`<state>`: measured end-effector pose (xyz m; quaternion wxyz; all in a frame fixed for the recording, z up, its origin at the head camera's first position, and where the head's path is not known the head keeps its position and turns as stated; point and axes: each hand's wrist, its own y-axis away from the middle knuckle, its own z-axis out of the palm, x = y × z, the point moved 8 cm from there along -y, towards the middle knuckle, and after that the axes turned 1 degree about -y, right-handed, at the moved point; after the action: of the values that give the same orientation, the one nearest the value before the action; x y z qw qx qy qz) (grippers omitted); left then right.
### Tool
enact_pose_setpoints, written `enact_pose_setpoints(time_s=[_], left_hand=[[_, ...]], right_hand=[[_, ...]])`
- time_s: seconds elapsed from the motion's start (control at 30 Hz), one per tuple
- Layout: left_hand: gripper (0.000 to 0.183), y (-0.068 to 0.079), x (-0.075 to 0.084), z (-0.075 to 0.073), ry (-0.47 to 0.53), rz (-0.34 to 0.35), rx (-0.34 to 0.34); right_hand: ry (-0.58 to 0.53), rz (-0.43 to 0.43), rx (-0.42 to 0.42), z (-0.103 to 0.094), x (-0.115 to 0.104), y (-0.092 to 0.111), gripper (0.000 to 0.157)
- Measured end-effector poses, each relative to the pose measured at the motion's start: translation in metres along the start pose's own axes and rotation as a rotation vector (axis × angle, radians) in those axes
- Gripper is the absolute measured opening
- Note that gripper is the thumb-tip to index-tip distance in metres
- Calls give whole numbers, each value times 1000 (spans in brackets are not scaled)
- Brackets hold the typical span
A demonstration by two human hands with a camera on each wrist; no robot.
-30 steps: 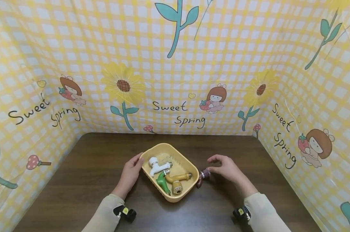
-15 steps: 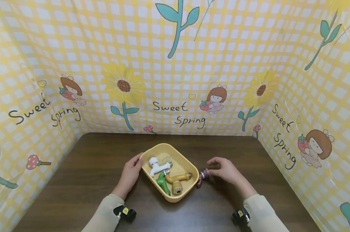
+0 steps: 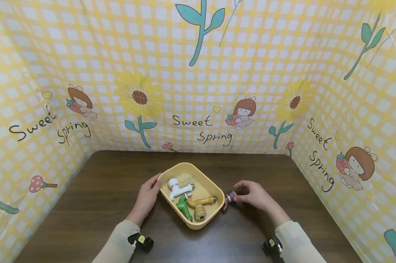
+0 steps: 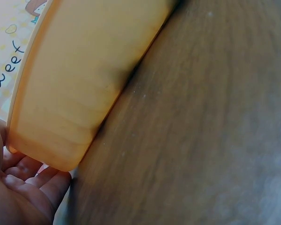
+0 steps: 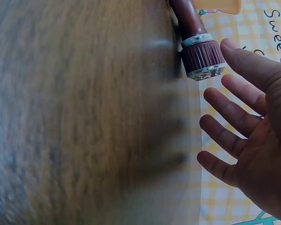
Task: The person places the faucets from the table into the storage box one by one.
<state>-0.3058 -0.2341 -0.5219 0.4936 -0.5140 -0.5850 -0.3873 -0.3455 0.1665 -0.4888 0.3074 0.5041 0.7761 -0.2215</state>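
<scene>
A yellow plastic basin [image 3: 198,171] stands on the table, holding a white tap [image 3: 179,190], a green tap [image 3: 183,209] and a golden-brown tap [image 3: 201,205]. My left hand [image 3: 147,197] grips its left corner, the thumb by the rim; in the left wrist view the fingers [image 4: 25,168] curl at the basin's corner. Against the basin's right side lies a dark maroon tap [image 3: 230,200] with a ridged handle [image 5: 202,55]. My right hand [image 3: 255,194] is at that handle, fingers spread and loosely bent. The thumb is close to the handle; whether it touches cannot be told.
A dark wooden table [image 3: 86,219] lies under everything. Yellow checked cloth [image 3: 198,84] with printed flowers and lettering walls it in at the back and both sides. Each wrist wears a small black camera [image 3: 145,243].
My right hand has shifted slightly down and left at the maroon tap's handle. The left hand, the basin and the taps inside it look unchanged.
</scene>
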Motion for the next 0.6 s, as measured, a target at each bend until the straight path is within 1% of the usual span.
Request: enact_pose_setpoints(time_s=[0.23, 0.6], left_hand=[[48, 0, -1, 0, 1, -8, -4], [47, 1, 1, 0, 3, -8, 1]], right_hand=[[3, 14, -8, 2, 0, 2, 44], [12, 6, -15, 7, 1, 0, 48]])
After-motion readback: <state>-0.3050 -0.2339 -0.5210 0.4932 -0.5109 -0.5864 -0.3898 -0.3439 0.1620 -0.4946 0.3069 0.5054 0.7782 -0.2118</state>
